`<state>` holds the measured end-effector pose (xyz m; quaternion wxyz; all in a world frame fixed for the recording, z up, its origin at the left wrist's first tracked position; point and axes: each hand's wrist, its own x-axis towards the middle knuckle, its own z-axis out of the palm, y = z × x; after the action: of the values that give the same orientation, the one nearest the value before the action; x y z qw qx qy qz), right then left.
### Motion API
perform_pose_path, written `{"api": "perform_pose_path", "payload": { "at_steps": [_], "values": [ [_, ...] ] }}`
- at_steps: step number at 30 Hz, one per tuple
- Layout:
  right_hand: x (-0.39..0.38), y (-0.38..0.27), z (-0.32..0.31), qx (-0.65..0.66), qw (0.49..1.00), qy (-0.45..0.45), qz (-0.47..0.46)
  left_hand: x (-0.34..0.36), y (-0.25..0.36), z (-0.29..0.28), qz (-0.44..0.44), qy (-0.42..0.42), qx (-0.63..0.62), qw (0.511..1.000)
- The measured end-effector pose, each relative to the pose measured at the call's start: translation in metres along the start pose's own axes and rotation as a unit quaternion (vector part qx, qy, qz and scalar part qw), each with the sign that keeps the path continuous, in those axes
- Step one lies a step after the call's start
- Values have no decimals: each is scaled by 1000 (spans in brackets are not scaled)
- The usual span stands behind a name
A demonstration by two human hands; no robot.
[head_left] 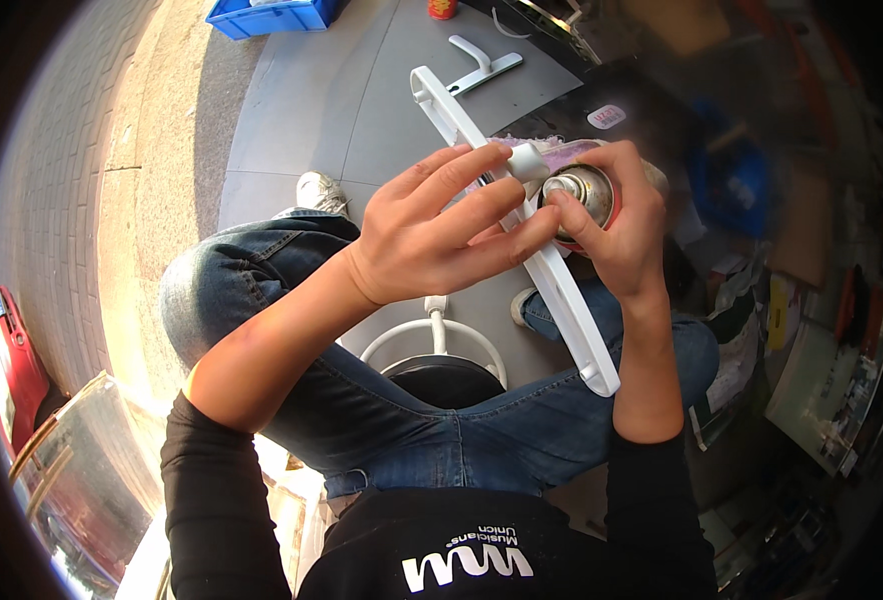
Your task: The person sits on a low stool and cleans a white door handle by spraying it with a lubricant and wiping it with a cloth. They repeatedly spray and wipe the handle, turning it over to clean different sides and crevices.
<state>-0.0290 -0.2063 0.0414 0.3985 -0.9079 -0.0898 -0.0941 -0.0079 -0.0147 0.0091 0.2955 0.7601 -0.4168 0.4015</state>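
1. Head view: long white plate (565,305), tilted, in the left hand (461,220)
2. That hand curls over the plate's middle, seemingly pinching it, fingertips partly hidden
3. Right of the plate, the right hand (629,215) wraps a spray can (598,190), thumb at its nozzle
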Motion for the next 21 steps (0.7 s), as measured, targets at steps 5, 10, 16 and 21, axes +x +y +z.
{"api": "perform_pose_path", "payload": {
  "at_steps": [5, 10, 16, 21],
  "values": [
    [-1, -1, 0, -12, 1000, -6, 7, 5, 0, -1, 20, 6, -8, 1000],
    [-1, 0, -1, -21, 1000, -5, 12, 4, 2, 0, 9, 0, -17, 1000],
    [-4, 19, -12, 96, 991, 36, 81, 3, -6, -8, -121, -57, -79, 988],
    [-15, 44, -34, 216, 961, 117, 126, 5, -11, -6, -333, -67, -178, 924]
  ]
}}
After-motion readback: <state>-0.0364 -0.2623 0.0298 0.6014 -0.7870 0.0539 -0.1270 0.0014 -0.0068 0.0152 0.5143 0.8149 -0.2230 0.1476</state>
